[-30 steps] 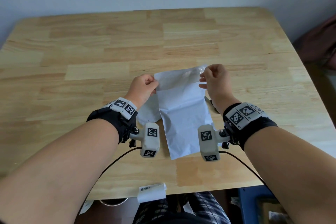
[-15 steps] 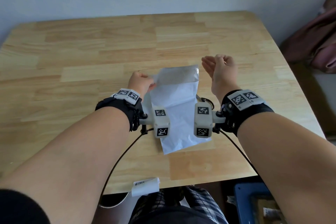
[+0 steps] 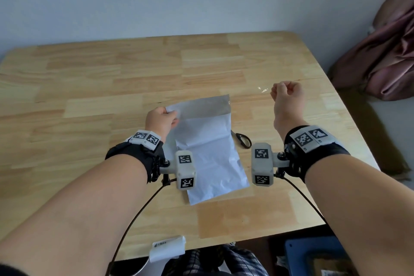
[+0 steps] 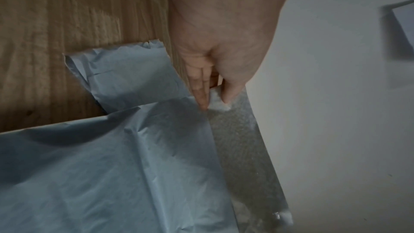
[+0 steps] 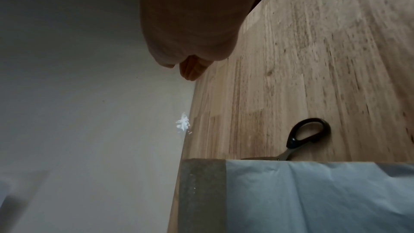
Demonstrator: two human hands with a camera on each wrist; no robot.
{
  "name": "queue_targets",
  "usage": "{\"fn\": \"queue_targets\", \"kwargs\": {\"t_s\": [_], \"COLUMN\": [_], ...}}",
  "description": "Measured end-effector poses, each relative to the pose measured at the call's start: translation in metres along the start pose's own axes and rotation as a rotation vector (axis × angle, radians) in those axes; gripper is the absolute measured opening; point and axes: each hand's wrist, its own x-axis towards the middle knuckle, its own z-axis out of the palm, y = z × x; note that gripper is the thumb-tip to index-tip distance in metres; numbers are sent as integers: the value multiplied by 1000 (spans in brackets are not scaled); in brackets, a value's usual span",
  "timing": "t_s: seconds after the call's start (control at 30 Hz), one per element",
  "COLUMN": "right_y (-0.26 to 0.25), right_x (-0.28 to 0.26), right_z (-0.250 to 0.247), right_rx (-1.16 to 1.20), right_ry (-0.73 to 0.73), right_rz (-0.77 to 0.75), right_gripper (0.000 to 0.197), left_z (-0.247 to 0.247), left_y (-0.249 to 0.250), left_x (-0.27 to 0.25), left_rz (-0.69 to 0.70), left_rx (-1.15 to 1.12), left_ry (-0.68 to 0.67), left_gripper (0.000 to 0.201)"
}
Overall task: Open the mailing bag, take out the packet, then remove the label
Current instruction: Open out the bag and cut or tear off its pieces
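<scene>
**Left hand pins the bag's far corner; right hand has come away**

The mailing bag [image 3: 208, 150] lies flat on the worktop [image 3: 89, 87] between the two forearms, its long axis running from the near edge away from the person, tilted slightly to the left at the far end. The grey flap [image 3: 201, 105] forms its far end. The left hand [image 3: 160, 122] is the nearer one: thumb and fingers pinch the flap's left corner, seen closely in the left wrist view [image 4: 215, 95]. The right hand [image 3: 287, 96] hovers above the worktop, well off to the right of the flap's right corner, its fingers curled. A glinting wisp of clear film [image 3: 262, 89] hangs just beside it; whether the fingers hold it I cannot tell. Scissors [image 3: 242, 139] lie partly under the bag's right edge.

A second ago both hands gripped the flap, one at each corner. Since then the right hand has let go and drawn away to the right and upward, while the left hand has kept its pinch. The grey flap now shows bare.

My reading is that the next move depends on the right hand returning to the flap's mouth.
</scene>
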Motion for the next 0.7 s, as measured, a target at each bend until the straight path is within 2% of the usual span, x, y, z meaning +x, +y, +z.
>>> {"fn": "queue_targets", "kwargs": {"t_s": [0.1,0.17,0.3,0.4,0.5,0.7], "right_y": [0,-1,-8,-14,-16,13], "right_x": [6,9,12,16,19,19], "right_z": [-4,-4,-2,-1,4,19], "right_rx": [-76,-104,124,253,205,-182], "right_ry": [33,54,99,110,-1,-337], "right_rz": [-1,14,64,23,-37,-197], "right_gripper": [9,9,13,16,15,15], "left_z": [2,2,3,4,4,-1], "left_y": [1,1,0,-1,0,-1], "left_x": [2,4,8,10,12,11], "left_rz": [-26,-36,-58,-64,-71,-37], "left_rx": [-26,-21,-15,-11,-12,-47], "left_ry": [4,7,23,40,38,-6], "left_gripper": [24,23,22,23,20,17]}}
